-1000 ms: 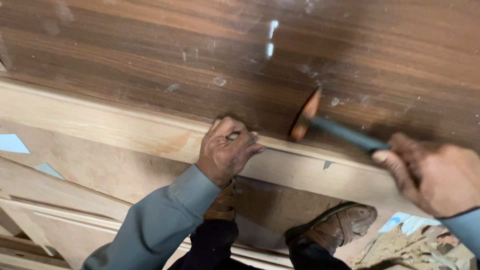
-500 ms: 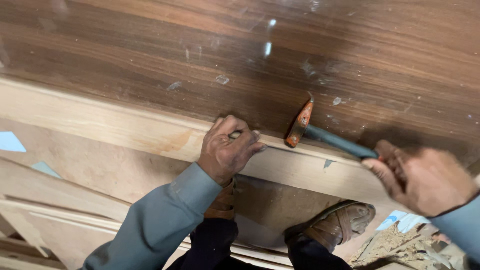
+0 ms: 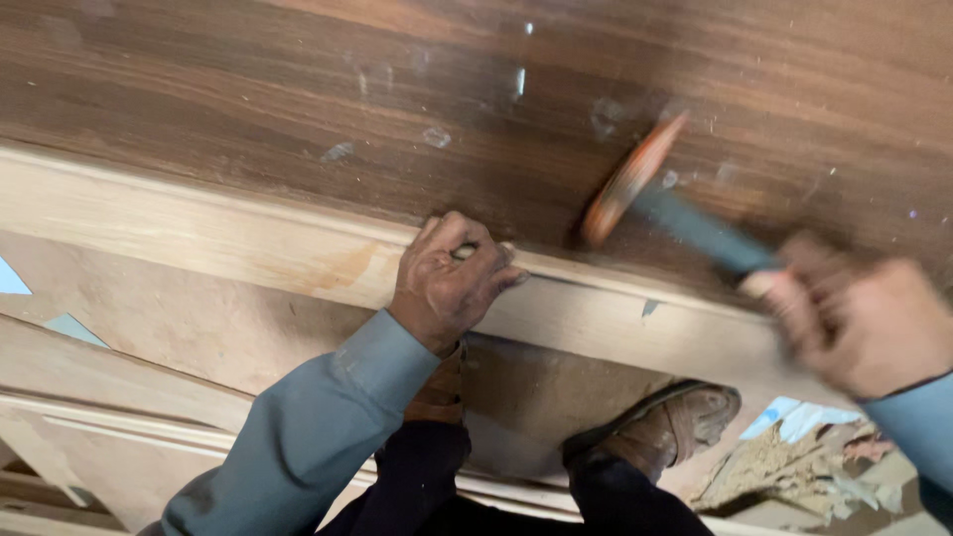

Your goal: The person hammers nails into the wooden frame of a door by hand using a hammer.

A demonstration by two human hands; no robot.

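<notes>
Hammer [image 3: 655, 194] raised since before, head pointing up-left, right hand [image 3: 859, 313] gripping handle

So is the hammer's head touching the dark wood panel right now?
Cannot tell. In the head view the hammer in the right hand is blurred over the dark wood panel; neither contact nor gap shows plainly.

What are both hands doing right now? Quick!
Left hand: fingers pinched, pressed on the pale wood strip; what they pinch is too small to tell.
Right hand: closed around the hammer.
</notes>
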